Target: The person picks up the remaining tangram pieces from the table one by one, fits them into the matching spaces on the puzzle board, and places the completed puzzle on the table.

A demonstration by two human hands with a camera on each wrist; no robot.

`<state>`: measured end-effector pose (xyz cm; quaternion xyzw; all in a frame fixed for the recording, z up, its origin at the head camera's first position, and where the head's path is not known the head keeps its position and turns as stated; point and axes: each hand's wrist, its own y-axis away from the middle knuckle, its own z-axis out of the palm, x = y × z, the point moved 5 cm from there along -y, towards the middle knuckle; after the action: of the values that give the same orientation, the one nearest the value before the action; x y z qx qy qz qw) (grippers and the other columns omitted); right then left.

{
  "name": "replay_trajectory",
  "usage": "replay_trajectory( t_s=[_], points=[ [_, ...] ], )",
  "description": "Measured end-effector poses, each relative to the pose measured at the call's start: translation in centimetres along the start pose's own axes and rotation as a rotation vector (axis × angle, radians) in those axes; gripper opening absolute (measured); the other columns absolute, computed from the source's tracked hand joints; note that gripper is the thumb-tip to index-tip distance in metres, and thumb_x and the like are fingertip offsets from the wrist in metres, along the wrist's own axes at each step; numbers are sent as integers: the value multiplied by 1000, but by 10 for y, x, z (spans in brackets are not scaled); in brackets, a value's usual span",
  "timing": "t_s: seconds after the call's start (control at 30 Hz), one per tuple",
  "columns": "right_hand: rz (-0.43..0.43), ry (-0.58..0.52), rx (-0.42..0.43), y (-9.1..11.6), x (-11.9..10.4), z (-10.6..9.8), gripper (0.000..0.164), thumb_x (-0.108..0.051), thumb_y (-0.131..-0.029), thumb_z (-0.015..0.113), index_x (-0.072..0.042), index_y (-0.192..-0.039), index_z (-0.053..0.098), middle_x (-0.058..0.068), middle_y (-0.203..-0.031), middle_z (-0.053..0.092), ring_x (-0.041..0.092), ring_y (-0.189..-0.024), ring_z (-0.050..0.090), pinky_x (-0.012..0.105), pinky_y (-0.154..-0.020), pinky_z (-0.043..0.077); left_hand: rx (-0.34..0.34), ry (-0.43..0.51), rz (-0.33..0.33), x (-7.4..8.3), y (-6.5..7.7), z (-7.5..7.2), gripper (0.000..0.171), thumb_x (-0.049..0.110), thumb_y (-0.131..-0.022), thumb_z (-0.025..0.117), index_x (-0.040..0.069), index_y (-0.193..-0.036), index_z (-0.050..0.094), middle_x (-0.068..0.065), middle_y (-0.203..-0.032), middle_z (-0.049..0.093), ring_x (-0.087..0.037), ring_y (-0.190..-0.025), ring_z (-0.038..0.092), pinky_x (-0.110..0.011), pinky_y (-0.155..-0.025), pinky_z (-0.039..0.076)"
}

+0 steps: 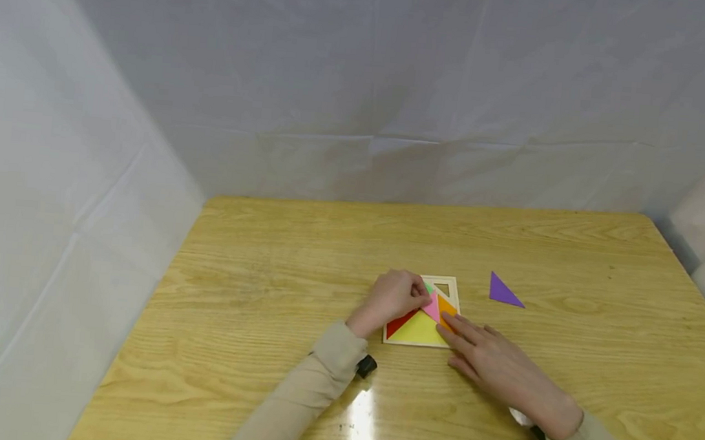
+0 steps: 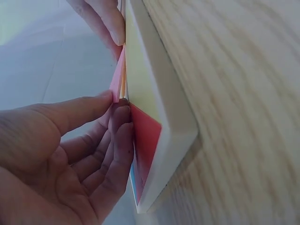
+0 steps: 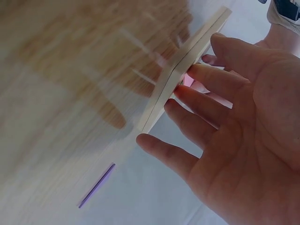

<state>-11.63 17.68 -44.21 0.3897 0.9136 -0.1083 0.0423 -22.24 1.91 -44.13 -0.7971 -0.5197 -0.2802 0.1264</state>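
Observation:
My left hand (image 1: 391,295) pinches a pink tangram piece (image 2: 117,82) between thumb and fingers, tilted up over the wooden puzzle tray (image 1: 414,344). In the tray lie a yellow piece (image 1: 418,330), a red piece (image 1: 400,325), an orange piece (image 1: 444,305) and a green piece (image 1: 428,288), partly covered by the left hand. A blue edge shows beside the red piece in the left wrist view. My right hand (image 1: 496,362) has its fingers extended, with fingertips at the orange piece and the tray's right edge.
A purple triangle (image 1: 504,292) lies flat on the wooden table (image 1: 274,262), right of the tray. Near the tray's upper right corner is a small triangular opening. Pale cloth (image 1: 374,97) hangs behind the table and at its sides.

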Motion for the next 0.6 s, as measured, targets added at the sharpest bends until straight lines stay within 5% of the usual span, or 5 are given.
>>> replay_trajectory(
  t_s=[0.6],
  points=[
    [6,-15,-3,-1,0,-1,54,-21,-97,69,0,-145,54,24,-145,54,39,-120,63,57,-95,52,23,-112,9,4,-3,5,18,31,-93,75,14,-88,74,6,-78,69,-5,-64,56,-20,-63,45]
  ],
)
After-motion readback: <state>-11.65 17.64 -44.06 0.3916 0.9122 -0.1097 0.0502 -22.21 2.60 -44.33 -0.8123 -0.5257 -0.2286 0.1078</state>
